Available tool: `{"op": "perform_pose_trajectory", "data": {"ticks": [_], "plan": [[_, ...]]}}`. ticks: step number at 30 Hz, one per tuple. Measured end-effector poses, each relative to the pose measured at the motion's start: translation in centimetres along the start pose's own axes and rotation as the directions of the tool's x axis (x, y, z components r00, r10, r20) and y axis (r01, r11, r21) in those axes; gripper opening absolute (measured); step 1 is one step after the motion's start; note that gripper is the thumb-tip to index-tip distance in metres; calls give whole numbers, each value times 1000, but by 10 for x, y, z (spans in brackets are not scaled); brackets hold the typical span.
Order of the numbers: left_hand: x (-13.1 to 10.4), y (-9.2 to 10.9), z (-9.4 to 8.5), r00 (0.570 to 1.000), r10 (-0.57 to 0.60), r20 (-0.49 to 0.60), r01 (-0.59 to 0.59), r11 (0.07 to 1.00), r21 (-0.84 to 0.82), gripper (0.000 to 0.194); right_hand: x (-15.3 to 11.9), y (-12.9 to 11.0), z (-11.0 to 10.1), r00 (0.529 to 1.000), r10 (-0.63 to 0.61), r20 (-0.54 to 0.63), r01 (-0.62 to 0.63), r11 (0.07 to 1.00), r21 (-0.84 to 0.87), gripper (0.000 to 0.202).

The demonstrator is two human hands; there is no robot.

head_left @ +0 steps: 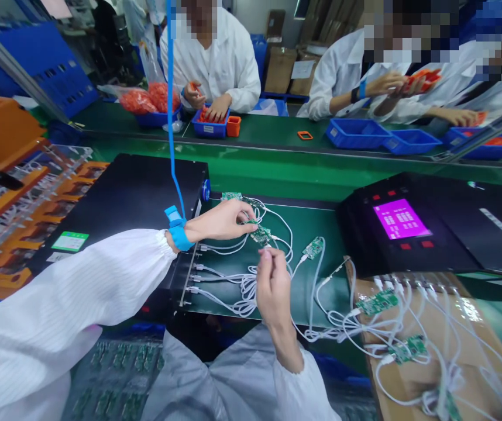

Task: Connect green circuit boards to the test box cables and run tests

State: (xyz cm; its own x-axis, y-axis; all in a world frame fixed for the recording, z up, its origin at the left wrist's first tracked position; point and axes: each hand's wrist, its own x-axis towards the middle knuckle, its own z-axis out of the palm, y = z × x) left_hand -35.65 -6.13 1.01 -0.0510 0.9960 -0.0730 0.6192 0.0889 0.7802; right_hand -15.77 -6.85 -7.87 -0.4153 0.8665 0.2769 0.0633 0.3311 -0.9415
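My left hand [229,221], with a blue wrist strap [181,235], reaches in from the left and pinches a small green circuit board [261,235] by its upper left end. Just below that board, my right hand [274,286] is closed in a pinch on a white cable plug at the board's lower end, mostly covered by the fingertips. Another circuit board [232,196] lies behind my left hand. To the right, a third circuit board [315,248] is joined to a white cable. Coiled white cables [248,289] lie left of my right hand.
A black box [119,204] with cable sockets stands left, a black tester with a lit purple screen [402,219] right. More cabled circuit boards [377,302] lie on cardboard [387,383]. Across the bench, co-workers in white coats handle orange parts beside blue bins [356,134]. A blue cord [171,117] hangs down.
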Motion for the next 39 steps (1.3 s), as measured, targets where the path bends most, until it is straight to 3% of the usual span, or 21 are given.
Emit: {"op": "perform_pose_trajectory", "data": {"ticks": [4, 11, 15, 25, 39], "plan": [[-3, 2, -4, 995, -42, 89, 29, 990, 139, 16, 6, -3, 15, 963, -269, -4, 260, 936, -237, 18], [-7, 9, -9, 967, -178, 183, 133, 963, 236, 21, 0, 0, 25, 909, -413, -57, 380, 876, -298, 12], [-9, 11, -10, 955, -192, 228, 137, 962, 236, 25, 0, -2, 27, 899, -427, -99, 383, 874, -298, 14], [-10, 6, -6, 934, -267, 237, 252, 963, 94, 27, -1, -3, 29, 901, -432, -48, 407, 876, -260, 16], [-13, 6, -3, 958, -223, 182, 203, 971, 122, 30, 0, -3, 30, 914, -406, -2, 389, 875, -289, 14]]}}
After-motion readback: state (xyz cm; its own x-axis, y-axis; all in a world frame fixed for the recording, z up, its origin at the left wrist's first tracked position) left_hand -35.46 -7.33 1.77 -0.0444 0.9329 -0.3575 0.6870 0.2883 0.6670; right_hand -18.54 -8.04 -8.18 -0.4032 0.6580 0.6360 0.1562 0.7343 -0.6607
